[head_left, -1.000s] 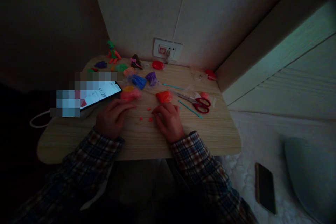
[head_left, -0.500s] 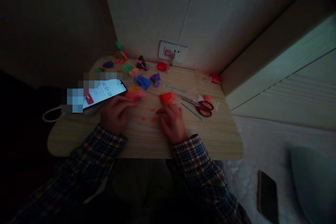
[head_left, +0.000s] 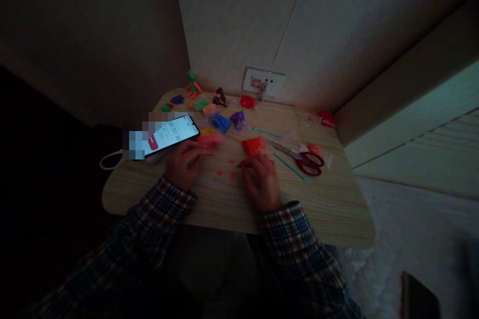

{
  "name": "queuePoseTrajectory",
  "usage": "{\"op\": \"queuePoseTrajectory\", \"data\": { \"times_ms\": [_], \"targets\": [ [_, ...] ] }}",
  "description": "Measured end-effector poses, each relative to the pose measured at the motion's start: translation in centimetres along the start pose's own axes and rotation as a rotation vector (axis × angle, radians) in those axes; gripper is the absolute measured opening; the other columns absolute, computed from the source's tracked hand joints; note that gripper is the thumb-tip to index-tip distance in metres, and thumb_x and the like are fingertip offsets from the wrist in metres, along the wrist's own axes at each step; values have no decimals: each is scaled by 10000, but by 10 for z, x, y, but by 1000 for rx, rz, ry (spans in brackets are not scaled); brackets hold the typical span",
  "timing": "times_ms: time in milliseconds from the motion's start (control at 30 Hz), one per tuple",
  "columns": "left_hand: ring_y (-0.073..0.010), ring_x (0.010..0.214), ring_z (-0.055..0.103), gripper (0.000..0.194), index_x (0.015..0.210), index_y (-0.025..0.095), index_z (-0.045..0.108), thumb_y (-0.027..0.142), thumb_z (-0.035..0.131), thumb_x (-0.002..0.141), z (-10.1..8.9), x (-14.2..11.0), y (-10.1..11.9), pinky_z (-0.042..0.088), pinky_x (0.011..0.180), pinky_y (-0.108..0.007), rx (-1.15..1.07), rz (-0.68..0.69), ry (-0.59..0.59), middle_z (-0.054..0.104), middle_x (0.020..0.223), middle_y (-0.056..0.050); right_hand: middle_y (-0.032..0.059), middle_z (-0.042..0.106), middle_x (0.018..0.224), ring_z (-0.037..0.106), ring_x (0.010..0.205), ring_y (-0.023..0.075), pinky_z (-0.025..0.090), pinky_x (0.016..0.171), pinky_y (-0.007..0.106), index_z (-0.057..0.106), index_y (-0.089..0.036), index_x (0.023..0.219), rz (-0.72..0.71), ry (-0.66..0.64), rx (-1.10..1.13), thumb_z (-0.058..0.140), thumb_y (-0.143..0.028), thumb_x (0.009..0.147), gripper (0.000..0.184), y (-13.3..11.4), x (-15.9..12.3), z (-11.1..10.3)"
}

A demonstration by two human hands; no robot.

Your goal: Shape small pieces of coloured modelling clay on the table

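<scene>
My left hand (head_left: 184,164) lies flat on the small wooden table (head_left: 325,209), fingers stretched toward a pink clay lump (head_left: 210,140) and just short of it. My right hand (head_left: 262,182) rests on the table with its fingers curled and the tips together, just below an orange clay block (head_left: 253,146). What the fingertips hold is too small and dark to make out. Three tiny red clay bits (head_left: 232,175) lie between my hands. Both sleeves are plaid.
A lit phone (head_left: 170,134) with a white cable lies at the left. Red-handled scissors (head_left: 307,162) and teal sticks (head_left: 290,167) lie at the right. Blue, purple, green and red clay lumps and small clay figures (head_left: 192,83) line the back edge below a wall socket (head_left: 262,81). A bed is at the right.
My head has turned left, so the table sits further right in view. Both hands stay on the same spots on the table; the left fingers have crept slightly toward the pink clay.
</scene>
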State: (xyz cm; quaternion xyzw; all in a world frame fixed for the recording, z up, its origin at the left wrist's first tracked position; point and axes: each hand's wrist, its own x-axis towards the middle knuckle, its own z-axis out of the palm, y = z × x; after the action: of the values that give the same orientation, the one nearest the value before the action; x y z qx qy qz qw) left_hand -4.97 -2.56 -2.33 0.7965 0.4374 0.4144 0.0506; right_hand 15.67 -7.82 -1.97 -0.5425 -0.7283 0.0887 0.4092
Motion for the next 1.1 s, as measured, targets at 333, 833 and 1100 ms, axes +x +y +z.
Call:
{"op": "queuePoseTrajectory", "data": {
  "times_ms": [333, 833, 1100],
  "targets": [
    [-186, 855, 617, 111, 857, 207, 683, 217, 575, 836, -1, 2, -2, 544, 789, -333, 31, 15, 22, 612, 923, -41, 56, 624, 836, 549, 848, 204, 377, 752, 344, 612, -191, 833, -8, 57, -7, 479, -156, 854, 140, -3, 0, -1],
    [-182, 770, 656, 158, 974, 212, 623, 294, 541, 866, -4, 0, 7, 537, 784, -308, -55, 4, -56, 686, 824, -33, 24, 634, 804, 553, 819, 173, 320, 803, 335, 606, -196, 848, -86, 128, -142, 489, -151, 876, 128, -10, -1, 7],
    [-186, 860, 689, 195, 1040, 218, 621, 261, 513, 883, -3, -5, 3, 552, 830, -314, -174, 24, -128, 726, 913, -30, 5, 661, 862, 564, 850, 148, 283, 857, 327, 602, -220, 926, -185, 93, -197, 481, -141, 892, 148, -19, 1, 18]
  ]
}}
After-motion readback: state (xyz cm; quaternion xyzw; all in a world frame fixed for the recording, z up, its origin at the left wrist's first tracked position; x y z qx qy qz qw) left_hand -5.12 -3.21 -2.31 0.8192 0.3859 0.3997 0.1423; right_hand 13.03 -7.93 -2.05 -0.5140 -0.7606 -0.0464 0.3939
